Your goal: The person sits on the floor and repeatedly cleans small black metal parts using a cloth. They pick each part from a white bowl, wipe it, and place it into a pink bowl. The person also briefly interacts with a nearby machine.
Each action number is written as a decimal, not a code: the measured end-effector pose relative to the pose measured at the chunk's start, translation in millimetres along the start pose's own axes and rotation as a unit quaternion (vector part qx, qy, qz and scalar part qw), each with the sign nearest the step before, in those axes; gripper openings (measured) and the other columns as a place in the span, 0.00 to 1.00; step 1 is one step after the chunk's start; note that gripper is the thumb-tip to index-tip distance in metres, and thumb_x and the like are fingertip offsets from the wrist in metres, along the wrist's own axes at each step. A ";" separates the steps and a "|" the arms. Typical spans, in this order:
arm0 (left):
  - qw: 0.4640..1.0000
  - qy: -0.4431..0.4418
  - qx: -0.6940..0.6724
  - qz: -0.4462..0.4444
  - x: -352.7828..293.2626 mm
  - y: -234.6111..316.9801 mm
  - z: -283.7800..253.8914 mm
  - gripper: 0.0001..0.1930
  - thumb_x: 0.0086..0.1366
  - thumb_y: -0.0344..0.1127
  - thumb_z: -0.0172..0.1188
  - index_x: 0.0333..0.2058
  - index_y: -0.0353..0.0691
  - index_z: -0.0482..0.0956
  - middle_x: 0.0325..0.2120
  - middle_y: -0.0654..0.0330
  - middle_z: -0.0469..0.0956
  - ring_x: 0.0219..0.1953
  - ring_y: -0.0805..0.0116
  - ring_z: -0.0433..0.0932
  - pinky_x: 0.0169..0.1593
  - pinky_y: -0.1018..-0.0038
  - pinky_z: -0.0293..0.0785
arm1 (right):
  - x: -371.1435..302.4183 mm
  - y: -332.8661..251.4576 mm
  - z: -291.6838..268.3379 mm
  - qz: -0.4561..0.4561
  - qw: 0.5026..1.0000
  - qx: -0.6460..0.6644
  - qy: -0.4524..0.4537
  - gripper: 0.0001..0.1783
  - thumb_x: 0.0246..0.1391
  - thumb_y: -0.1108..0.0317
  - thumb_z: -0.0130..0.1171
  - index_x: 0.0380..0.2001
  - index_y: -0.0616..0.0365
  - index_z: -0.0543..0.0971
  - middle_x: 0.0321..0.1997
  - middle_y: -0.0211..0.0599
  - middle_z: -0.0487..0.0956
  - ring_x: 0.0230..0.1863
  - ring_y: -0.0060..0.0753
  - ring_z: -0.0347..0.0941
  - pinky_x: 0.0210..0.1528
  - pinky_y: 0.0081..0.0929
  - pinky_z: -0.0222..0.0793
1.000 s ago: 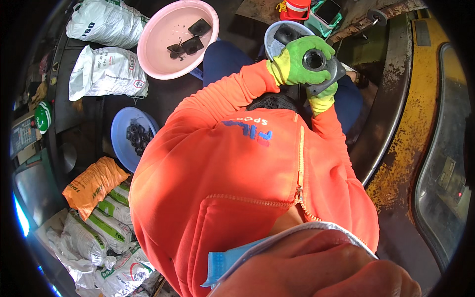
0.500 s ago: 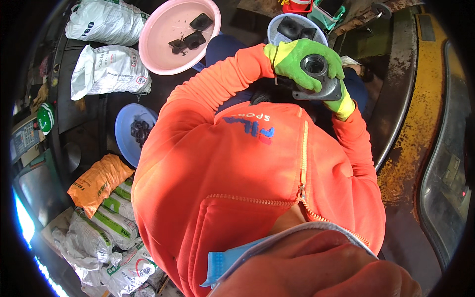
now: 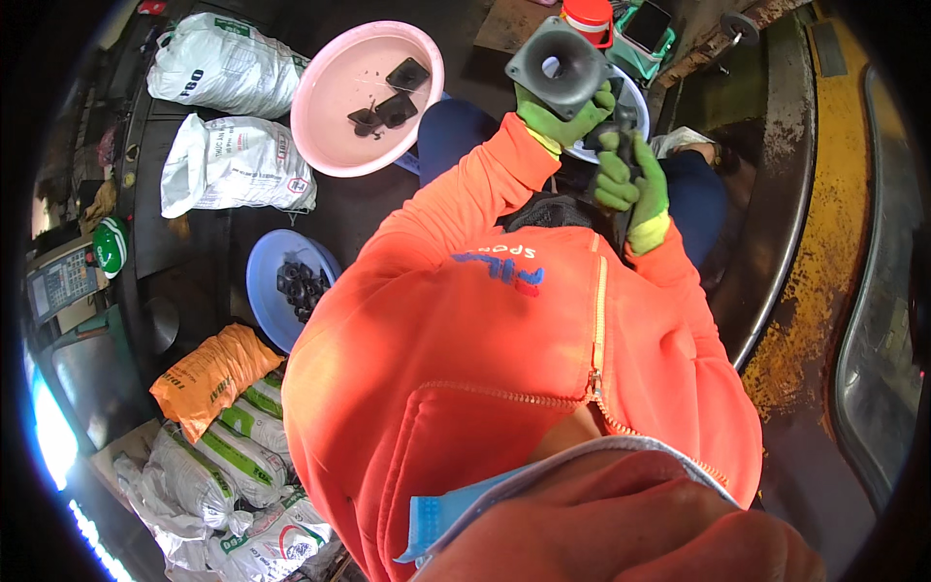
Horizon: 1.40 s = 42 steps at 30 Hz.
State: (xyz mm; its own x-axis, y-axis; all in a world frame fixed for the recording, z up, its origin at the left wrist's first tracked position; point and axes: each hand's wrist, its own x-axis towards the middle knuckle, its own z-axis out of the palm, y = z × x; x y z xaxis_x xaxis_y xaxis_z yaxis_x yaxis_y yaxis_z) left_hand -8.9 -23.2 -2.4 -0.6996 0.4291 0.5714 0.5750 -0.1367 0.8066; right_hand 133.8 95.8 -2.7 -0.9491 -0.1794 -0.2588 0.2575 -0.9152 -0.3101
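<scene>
My left hand [image 3: 567,118], in a green glove, grips a dark grey horn-shaped part [image 3: 560,66] with a square flange and rounded corners. Its wide round mouth is turned up toward me, and a small hole shows at its centre. Lower and to the right, my gloved right hand [image 3: 630,184] has its fingers curled around something dark and narrow, too unclear to name. Partly behind both hands stands a light blue basin [image 3: 638,95]; dark pieces show inside it.
A pink basin [image 3: 310,121] with several black parts stands left of my knees. Another blue basin [image 3: 262,306] holds small black pieces. White sacks [image 3: 228,160] and an orange sack [image 3: 215,376] lie at left. A red-lidded container [image 3: 588,14] stands far off; a rusty yellow machine [image 3: 805,320] is at right.
My left hand has moved the horn-shaped part up and left and turned its wide mouth upward. My right hand has come off the part and dropped lower.
</scene>
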 end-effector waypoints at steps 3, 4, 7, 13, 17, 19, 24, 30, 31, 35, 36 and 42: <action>0.996 -0.021 -0.007 -0.092 0.3 -16.0 1.9 0.08 0.61 0.38 0.54 0.37 0.44 0.73 0.29 0.66 0.73 0.31 0.68 0.71 0.32 0.68 0.68 | -3.3 -16.5 4.3 -0.085 0.989 -0.031 0.118 0.21 0.65 0.49 0.45 0.43 0.58 0.73 0.21 0.22 0.62 0.15 0.13 0.50 0.17 0.14 0.46; 0.996 0.003 -0.015 -0.093 -0.6 -17.1 3.4 0.07 0.61 0.38 0.53 0.37 0.44 0.73 0.29 0.66 0.73 0.30 0.68 0.71 0.32 0.69 0.68 | -3.4 -20.6 6.9 -0.105 0.978 -0.048 0.175 0.20 0.65 0.50 0.46 0.42 0.57 0.74 0.23 0.24 0.66 0.15 0.14 0.52 0.18 0.14 0.47; 0.977 -0.006 -0.149 -0.153 -1.5 -11.2 5.9 0.14 0.56 0.34 0.61 0.42 0.43 0.74 0.32 0.63 0.76 0.34 0.67 0.75 0.37 0.68 0.72 | -2.3 -23.8 20.1 -0.180 0.942 -0.150 0.242 0.20 0.64 0.52 0.47 0.43 0.58 0.74 0.25 0.24 0.69 0.16 0.14 0.53 0.18 0.14 0.47; 0.999 0.016 -0.042 -0.018 -1.0 7.8 8.8 0.23 0.48 0.32 0.69 0.44 0.39 0.76 0.42 0.59 0.77 0.45 0.64 0.77 0.50 0.69 0.74 | 6.7 -24.7 48.8 -0.250 0.850 -0.411 0.213 0.20 0.65 0.55 0.48 0.52 0.58 0.73 0.30 0.29 0.76 0.14 0.13 0.58 0.15 0.14 0.51; 0.988 -0.027 -0.051 -0.145 -10.5 13.2 10.0 0.21 0.50 0.32 0.67 0.45 0.40 0.77 0.43 0.59 0.78 0.48 0.64 0.76 0.52 0.69 0.73 | 15.9 -23.7 44.1 -0.268 0.846 -0.403 0.224 0.27 0.59 0.56 0.58 0.53 0.65 0.71 0.30 0.29 0.75 0.20 0.13 0.63 0.19 0.13 0.56; 0.996 -0.038 -0.032 -0.068 -10.6 15.3 8.0 0.21 0.51 0.33 0.67 0.45 0.41 0.78 0.45 0.59 0.78 0.49 0.63 0.76 0.53 0.67 0.73 | 22.2 -25.4 36.8 -0.262 0.843 -0.407 0.236 0.31 0.56 0.54 0.62 0.55 0.66 0.70 0.31 0.29 0.74 0.21 0.13 0.63 0.20 0.13 0.56; 0.789 -0.136 -0.491 -0.345 7.9 21.8 -3.8 0.19 0.60 0.35 0.61 0.50 0.38 0.76 0.46 0.56 0.78 0.49 0.62 0.77 0.49 0.66 0.76 | 25.9 -48.4 21.1 -0.362 0.591 -0.707 0.139 0.24 0.46 0.66 0.67 0.48 0.61 0.76 0.38 0.38 0.80 0.30 0.30 0.77 0.27 0.25 0.70; 0.790 -0.147 -0.426 -0.415 3.6 34.2 -9.9 0.18 0.62 0.35 0.60 0.50 0.37 0.76 0.43 0.60 0.79 0.47 0.70 0.77 0.53 0.72 0.72 | 20.0 -59.1 -0.1 -0.533 0.354 -0.768 -0.022 0.26 0.36 0.78 0.66 0.45 0.56 0.78 0.39 0.39 0.79 0.35 0.39 0.78 0.37 0.30 0.75; 0.840 -0.160 -0.368 -0.367 5.2 34.2 -11.3 0.18 0.57 0.33 0.64 0.47 0.37 0.77 0.42 0.61 0.79 0.46 0.70 0.77 0.53 0.73 0.71 | 23.1 -55.5 -5.6 -0.545 0.401 -0.736 0.011 0.25 0.37 0.79 0.67 0.45 0.57 0.78 0.38 0.39 0.79 0.38 0.35 0.77 0.38 0.29 0.74; 0.993 -0.099 -0.025 -0.052 14.7 37.8 -19.4 0.26 0.45 0.40 0.73 0.44 0.38 0.79 0.41 0.58 0.79 0.44 0.64 0.76 0.53 0.71 0.70 | 18.7 -36.2 -28.8 -0.281 0.787 -0.499 0.229 0.17 0.56 0.68 0.57 0.48 0.58 0.75 0.38 0.33 0.76 0.34 0.25 0.71 0.35 0.23 0.69; 0.991 -0.087 0.092 0.043 18.2 39.1 -21.6 0.26 0.44 0.41 0.74 0.44 0.39 0.80 0.41 0.57 0.78 0.44 0.62 0.76 0.53 0.70 0.70 | 16.8 -26.7 -33.2 -0.273 0.797 -0.498 0.205 0.17 0.58 0.67 0.55 0.49 0.59 0.74 0.38 0.32 0.76 0.34 0.23 0.71 0.35 0.23 0.68; 0.969 -0.216 0.065 0.099 32.1 46.4 -13.8 0.32 0.43 0.41 0.75 0.49 0.40 0.77 0.47 0.57 0.76 0.51 0.59 0.74 0.54 0.65 0.70 | 19.1 -3.7 -28.6 -0.401 0.766 -0.502 0.034 0.25 0.57 0.68 0.59 0.57 0.62 0.69 0.52 0.35 0.74 0.53 0.28 0.70 0.54 0.25 0.66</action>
State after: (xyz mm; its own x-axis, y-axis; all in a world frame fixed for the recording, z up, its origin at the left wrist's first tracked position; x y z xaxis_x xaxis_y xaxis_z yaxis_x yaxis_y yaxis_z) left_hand -10.5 -28.1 55.5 -0.3425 0.7438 0.5740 0.7478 -0.1540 0.6458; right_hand 120.0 106.0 -32.7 -0.8725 0.3454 0.3457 -0.3606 0.0224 -0.9325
